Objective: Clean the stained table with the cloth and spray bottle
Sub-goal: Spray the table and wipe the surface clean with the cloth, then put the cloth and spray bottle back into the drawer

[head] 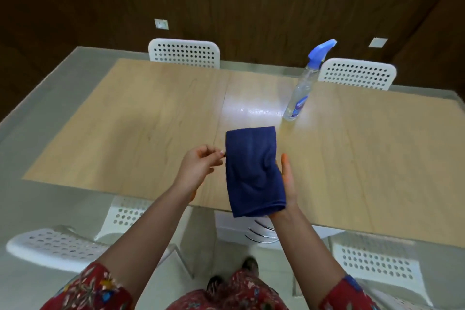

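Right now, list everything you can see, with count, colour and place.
table: one, light wood, centre of view.
cloth: one, dark blue, folded, draped over the right hand above the table's near edge.
spray bottle: one, clear with blue head, standing on the table, right of centre.
chairs: at least four, white, perforated, two at the far side, others near.
left hand: one, fingers at the cloth's left edge, grip unclear.
right hand: one, flat under the cloth.

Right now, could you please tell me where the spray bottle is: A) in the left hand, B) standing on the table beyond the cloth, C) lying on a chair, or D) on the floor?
B: the spray bottle stands upright on the table, just past the far edge of the cloth.
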A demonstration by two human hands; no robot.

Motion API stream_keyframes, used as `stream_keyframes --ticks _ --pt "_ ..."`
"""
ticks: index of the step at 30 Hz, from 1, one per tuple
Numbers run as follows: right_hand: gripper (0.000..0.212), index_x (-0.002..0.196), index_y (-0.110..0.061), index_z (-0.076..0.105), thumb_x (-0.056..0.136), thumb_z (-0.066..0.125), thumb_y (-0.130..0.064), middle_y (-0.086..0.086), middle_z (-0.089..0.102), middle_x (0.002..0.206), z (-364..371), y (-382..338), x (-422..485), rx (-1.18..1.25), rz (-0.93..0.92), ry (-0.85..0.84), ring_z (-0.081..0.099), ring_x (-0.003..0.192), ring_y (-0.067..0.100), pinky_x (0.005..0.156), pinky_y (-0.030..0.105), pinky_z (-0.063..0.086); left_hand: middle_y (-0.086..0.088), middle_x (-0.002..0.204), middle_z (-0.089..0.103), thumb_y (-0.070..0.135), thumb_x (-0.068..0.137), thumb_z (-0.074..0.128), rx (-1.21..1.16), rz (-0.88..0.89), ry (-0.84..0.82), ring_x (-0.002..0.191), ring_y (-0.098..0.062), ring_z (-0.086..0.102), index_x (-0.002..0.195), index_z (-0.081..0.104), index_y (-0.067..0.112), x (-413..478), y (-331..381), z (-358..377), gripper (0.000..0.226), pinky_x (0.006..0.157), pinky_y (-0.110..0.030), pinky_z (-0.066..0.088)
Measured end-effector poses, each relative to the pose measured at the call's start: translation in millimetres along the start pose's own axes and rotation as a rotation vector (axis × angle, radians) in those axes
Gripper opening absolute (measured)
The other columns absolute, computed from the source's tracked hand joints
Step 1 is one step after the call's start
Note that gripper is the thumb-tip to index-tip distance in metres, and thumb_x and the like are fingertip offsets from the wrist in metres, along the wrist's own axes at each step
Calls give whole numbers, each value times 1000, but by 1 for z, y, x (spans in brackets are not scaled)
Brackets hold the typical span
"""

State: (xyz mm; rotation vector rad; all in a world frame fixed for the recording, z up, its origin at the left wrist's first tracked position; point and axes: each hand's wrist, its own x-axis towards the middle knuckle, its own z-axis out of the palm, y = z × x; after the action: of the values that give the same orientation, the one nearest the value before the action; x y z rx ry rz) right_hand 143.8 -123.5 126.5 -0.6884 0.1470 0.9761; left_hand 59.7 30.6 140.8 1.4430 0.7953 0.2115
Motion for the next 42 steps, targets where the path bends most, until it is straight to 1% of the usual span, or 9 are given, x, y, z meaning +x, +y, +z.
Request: stream_keyframes --ticks 3,12,17,20,24,30,36,39,42 --pt "57 100 -9 75 55 90 -41 18 70 105 1 -14 -17 62 4 -49 71 88 36 64 42 60 -2 103 73 34 92 63 23 -37 -142 91 -21 71 106 59 18 -9 20 11 22 81 -34 56" --pt "41 119 -21 65 98 40 -46 5 72 107 -8 -77 -72 103 -223 3 70 94 26 88 40 49 -2 100 65 23 100 47 -74 223 -179 92 -15 60 115 56 3 -55 72 71 26 76 -26 49" --pt "80 139 -9 49 88 39 -70 17 61 129 -40 -86 -90 -99 240 120 65 102 38 79 45 55 -2 106 65 29 101 44 -34 231 -303 98 -11 60 117 56 9 -73 99 102 29 86 -30 44" --pt "55 115 -6 66 85 58 -52 19 68 105 -52 -97 -108 -214 247 37 69 79 36 65 39 57 -3 107 66 32 102 43 27 233 -271 95 -10 60 114 57 12 -77 101 111 27 83 -29 44" --pt "55 132 -28 50 83 72 -15 9 71 106 -76 -130 -118 -276 -121 82 70 88 27 67 35 59 2 107 60 38 102 41 327 285 -94 95 -9 57 116 50 17 -70 93 94 26 71 -27 42" --pt "42 120 -24 65 86 64 0 3 66 109 -72 -129 -123 -830 -291 147 64 93 14 78 24 51 -4 106 63 29 89 67 323 211 -96 93 -14 61 132 40 33 -69 64 85 51 73 -24 47" --pt "26 83 -28 69 69 71 -6 -10 68 93 -57 -136 -128 -1721 -505 253 63 91 14 68 21 49 8 95 65 7 81 72 752 355 -187 91 -12 61 97 69 19 -75 58 71 21 72 -24 49" --pt "16 78 -21 71 69 81 -12 -10 56 111 -55 -152 -130 -1578 -501 143 50 109 1 80 19 41 12 112 59 19 82 73 667 279 -264 103 -7 54 97 70 16 -71 59 53 16 85 -25 41" --pt "36 94 -12 69 64 85 -23 -2 69 109 -62 -149 -131 -904 -271 -90 65 99 8 78 19 50 7 117 68 31 70 78 227 69 -393 109 -11 61 113 66 17 -74 53 40 47 92 -26 44"
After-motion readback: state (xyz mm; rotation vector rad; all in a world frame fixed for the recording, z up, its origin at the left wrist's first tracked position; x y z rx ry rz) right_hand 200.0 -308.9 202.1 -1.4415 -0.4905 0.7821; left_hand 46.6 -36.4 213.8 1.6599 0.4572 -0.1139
